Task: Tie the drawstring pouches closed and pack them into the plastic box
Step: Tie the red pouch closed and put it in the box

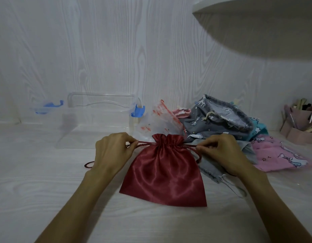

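Satin-red drawstring pouch (163, 172) is lying flat on the white wood-grain bench (37, 190), in front of the clear plastic box with blue latches (99, 118). Left hand (111, 153) and right hand (221, 153) are pinching the dark red cord (143, 143) either side of its gathered neck. It is looking light, limp and slippery, so gripping the cord is likely working better than gripping the cloth.

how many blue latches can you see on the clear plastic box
2: one blue latch at the left end of the clear plastic box, one blue latch at its right end. Others may be hidden behind it.
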Tool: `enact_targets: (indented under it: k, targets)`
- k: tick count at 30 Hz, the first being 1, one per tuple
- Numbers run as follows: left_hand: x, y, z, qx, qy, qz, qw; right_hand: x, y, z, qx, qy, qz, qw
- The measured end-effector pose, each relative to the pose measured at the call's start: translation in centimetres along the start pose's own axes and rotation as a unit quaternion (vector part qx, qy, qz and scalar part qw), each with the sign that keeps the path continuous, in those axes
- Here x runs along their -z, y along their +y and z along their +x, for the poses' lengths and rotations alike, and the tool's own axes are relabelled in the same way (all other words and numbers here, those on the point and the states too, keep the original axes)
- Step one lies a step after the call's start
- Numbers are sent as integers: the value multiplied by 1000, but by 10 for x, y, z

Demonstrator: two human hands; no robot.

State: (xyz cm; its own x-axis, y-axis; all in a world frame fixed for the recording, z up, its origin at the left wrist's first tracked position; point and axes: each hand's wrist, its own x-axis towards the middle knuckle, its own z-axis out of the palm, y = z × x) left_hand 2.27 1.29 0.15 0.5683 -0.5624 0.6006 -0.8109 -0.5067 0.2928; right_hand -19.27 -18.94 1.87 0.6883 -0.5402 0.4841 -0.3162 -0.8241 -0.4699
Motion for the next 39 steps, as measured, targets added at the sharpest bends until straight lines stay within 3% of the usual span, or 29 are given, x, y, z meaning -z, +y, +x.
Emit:
enact_targets:
  k: [6,12,16,22,25,28,32,36,39]
  targets:
    - [-1,-5,2,50,37,21,998,6,8,3,-48,47,-32,997]
    - [-7,-2,-4,52,-25,90,994,-4,8,2,-76,-43,-80,993]
    - [-11,9,-6,18,-15,38,999,-8,2,2,-61,-55,-71,994]
    - [-6,11,-10,28,3,4,1000,-2,-22,14,-25,52,-87,994]
    - [1,21,-10,32,26,-29,999,-11,-45,10,-5,-4,-87,996]
    - [0,30,-13,59,-65,3,996,-30,-51,-3,43,-60,-150,986]
    - [-11,20,-19,147,-150,-108,972,-40,-50,-20,76,-43,-140,986]
    - [-17,19,-15,279,-143,-334,889,-45,-46,-26,168,-30,-145,975]
    - [-21,19,-9,307,-143,-398,853,-50,-49,-31,223,-64,-139,963]
